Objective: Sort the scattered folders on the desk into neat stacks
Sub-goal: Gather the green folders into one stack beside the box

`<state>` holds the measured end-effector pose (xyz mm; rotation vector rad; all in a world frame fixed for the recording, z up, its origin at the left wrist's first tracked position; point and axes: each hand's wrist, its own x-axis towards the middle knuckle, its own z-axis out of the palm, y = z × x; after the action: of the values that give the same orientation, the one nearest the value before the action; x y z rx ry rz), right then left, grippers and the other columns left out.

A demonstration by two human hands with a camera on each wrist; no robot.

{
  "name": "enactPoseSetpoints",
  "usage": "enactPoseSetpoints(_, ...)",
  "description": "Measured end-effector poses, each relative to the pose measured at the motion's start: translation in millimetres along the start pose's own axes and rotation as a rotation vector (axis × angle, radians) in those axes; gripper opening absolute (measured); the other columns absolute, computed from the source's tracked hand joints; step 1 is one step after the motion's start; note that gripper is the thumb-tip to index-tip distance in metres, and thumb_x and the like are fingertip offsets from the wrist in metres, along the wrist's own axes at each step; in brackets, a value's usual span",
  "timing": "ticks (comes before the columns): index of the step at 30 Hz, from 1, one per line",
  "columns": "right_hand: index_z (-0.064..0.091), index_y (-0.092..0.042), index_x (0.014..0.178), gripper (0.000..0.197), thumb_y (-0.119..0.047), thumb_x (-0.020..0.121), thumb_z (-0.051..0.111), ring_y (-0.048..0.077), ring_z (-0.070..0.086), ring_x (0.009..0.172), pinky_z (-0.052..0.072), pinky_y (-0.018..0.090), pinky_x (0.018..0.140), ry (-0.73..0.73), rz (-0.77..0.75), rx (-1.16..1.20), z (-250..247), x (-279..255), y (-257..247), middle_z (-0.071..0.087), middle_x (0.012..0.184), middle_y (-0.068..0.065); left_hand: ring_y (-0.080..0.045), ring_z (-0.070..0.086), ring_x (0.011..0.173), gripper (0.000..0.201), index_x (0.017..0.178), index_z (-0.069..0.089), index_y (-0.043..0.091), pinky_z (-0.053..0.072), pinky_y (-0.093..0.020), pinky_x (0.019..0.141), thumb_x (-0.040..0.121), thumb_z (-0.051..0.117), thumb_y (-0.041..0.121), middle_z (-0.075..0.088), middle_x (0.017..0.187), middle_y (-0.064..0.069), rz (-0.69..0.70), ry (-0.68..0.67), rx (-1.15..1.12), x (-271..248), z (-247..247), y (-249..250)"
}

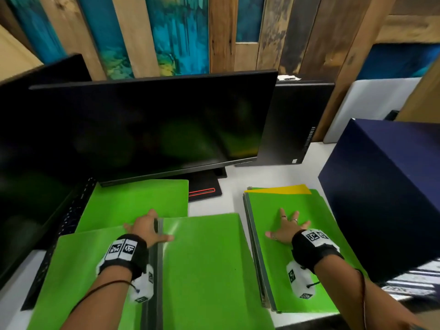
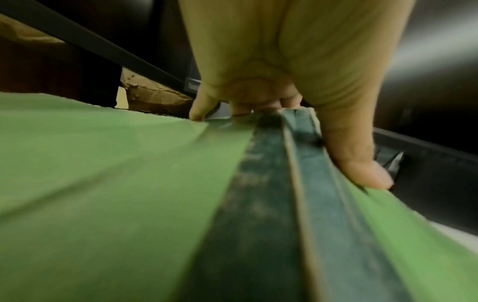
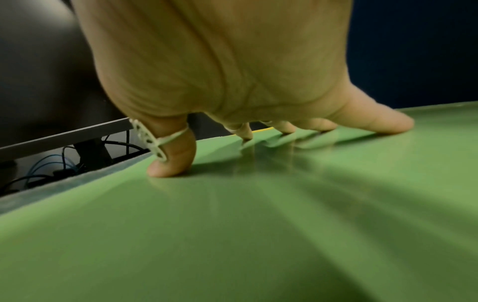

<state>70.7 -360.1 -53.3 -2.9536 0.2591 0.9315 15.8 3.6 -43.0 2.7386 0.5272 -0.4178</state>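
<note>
A green folder [image 1: 204, 270] lies spread in front of me, with a dark spine [image 1: 154, 270] down its middle and green flaps on both sides. My left hand [image 1: 148, 226] grips the far end of that spine [image 2: 279, 183]; its fingers [image 2: 261, 108] curl over the far edge and the thumb [image 2: 362, 169] presses the right side. Behind it lies another green folder [image 1: 138, 201]. On the right sits a stack of green folders [image 1: 304, 277] with a yellow one [image 1: 283, 189] showing at the back. My right hand [image 1: 289, 225] rests flat on the stack with fingers [image 3: 170, 163] spread.
A black monitor [image 1: 147, 129] stands right behind the folders, its stand [image 1: 204, 191] between the two piles. A dark keyboard [image 1: 64, 222] runs along the left. A black computer case [image 1: 292, 125] stands at the back, and a navy box [image 1: 385, 191] is close to the right of the stack.
</note>
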Motion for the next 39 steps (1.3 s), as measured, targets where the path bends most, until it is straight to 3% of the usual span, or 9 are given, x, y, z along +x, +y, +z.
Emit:
enactPoseSetpoints(4, -0.012, -0.015, 0.149, 0.098, -0.058, 0.086, 0.049, 0.034, -0.009, 0.146, -0.002, 0.058, 0.115, 0.051, -0.045, 0.007, 1.0, -6.1, -4.3, 0.0, 0.156, 0.024, -0.024, 0.058, 0.093, 0.049, 0.094, 0.048, 0.015, 0.05, -0.032, 0.081, 0.064, 0.081, 0.033, 0.056, 0.09, -0.001, 0.137, 0.097, -0.27, -10.0, -31.1, 17.2)
enactPoseSetpoints(8, 0.001, -0.028, 0.15, 0.083, -0.034, 0.088, 0.056, 0.038, -0.003, 0.145, 0.01, 0.063, 0.113, 0.143, -0.15, 0.16, -11.5, -24.0, -20.1, 0.0, 0.158, 0.015, -0.007, 0.046, 0.069, 0.04, 0.086, 0.04, 0.017, 0.032, -0.014, 0.057, 0.071, 0.077, 0.017, 0.046, 0.075, 0.009, 0.391, 0.266, -0.369, -36.2, -69.0, 44.7)
enactPoseSetpoints(13, 0.009, -0.019, 0.151, 0.077, -0.042, 0.09, 0.051, 0.026, 0.022, 0.143, 0.021, 0.039, 0.116, 0.118, -0.601, 0.807, -34.4, -77.4, -58.5, 0.019, 0.156, 0.009, -0.009, 0.045, 0.077, 0.049, 0.082, 0.035, 0.033, 0.036, -0.024, 0.073, 0.069, 0.074, 0.006, 0.043, 0.079, 0.006, 0.736, 0.34, -0.644, -71.8, -116.7, 69.4)
enactPoseSetpoints(21, 0.002, -0.027, 0.15, 0.132, -0.068, 0.047, 0.075, 0.026, 0.022, 0.143, 0.021, 0.045, 0.118, -0.089, -0.737, 1.255, -38.7, -81.8, -102.9, 0.019, 0.155, 0.01, -0.01, 0.055, 0.094, 0.05, 0.091, 0.034, 0.021, 0.043, -0.021, 0.09, 0.053, 0.059, 0.001, 0.045, 0.096, 0.0, 1.154, 0.518, -1.148, -137.0, -170.1, 103.5)
enactPoseSetpoints(25, 0.029, -0.029, 0.138, 0.13, -0.071, 0.026, 0.081, 0.015, 0.051, 0.117, 0.045, 0.02, 0.098, -0.036, -0.841, 1.438, -54.0, -79.5, -106.7, 0.05, 0.129, 0.006, -0.019, 0.059, 0.11, 0.048, 0.094, 0.035, 0.017, 0.044, -0.028, 0.097, 0.055, 0.053, -0.004, 0.048, 0.104, -0.004, 1.265, 0.395, -1.277, -150.0, -168.3, 113.9)
enactPoseSetpoints(30, 0.051, -0.023, 0.103, 0.086, -0.056, 0.034, 0.088, 0.006, 0.061, 0.097, 0.048, 0.023, 0.094, 0.226, -0.867, 1.533, -86.6, -84.1, -82.2, 0.062, 0.112, 0.002, -0.022, 0.056, 0.116, 0.047, 0.107, 0.043, 0.023, 0.046, -0.042, 0.098, 0.064, 0.055, 0.009, 0.057, 0.113, 0.003, 1.158, 0.273, -1.444, -151.1, -176.2, 112.4)
enactPoseSetpoints(34, 0.047, -0.014, 0.111, 0.085, -0.056, 0.045, 0.079, 0.019, 0.062, 0.103, 0.049, 0.04, 0.099, 0.508, -0.619, 1.564, -108.4, -81.6, -32.3, 0.061, 0.122, 0.014, -0.014, 0.049, 0.122, 0.078, 0.129, 0.02, 0.033, 0.041, -0.044, 0.107, 0.068, 0.067, 0.031, 0.046, 0.127, 0.009, 0.917, 0.142, -0.905, -127.7, -156.1, 115.3)
enactPoseSetpoints(36, 0.046, -0.013, 0.122, 0.109, -0.073, 0.036, 0.076, 0.026, 0.059, 0.111, 0.046, 0.046, 0.101, 0.544, -0.442, 1.428, -109.1, -75.6, -3.1, 0.061, 0.123, 0.01, -0.022, 0.058, 0.116, 0.091, 0.14, 0.003, 0.036, 0.05, -0.044, 0.097, 0.077, 0.067, 0.018, 0.047, 0.134, 0.007, 0.851, -0.067, -0.731, -120.7, -125.9, 128.6)
enactPoseSetpoints(39, 0.048, -0.011, 0.122, 0.092, -0.064, 0.053, 0.075, 0.03, 0.059, 0.111, 0.046, 0.043, 0.099, 0.609, -0.139, 1.154, -93.3, -59.9, 36.1, 0.062, 0.12, 0.012, -0.041, 0.066, 0.095, 0.09, 0.146, -0.003, 0.035, 0.059, -0.045, 0.075, 0.088, 0.055, 0.0, 0.052, 0.124, 0.007, 0.731, -0.183, -0.731, -110.4, -72.4, 156.3)
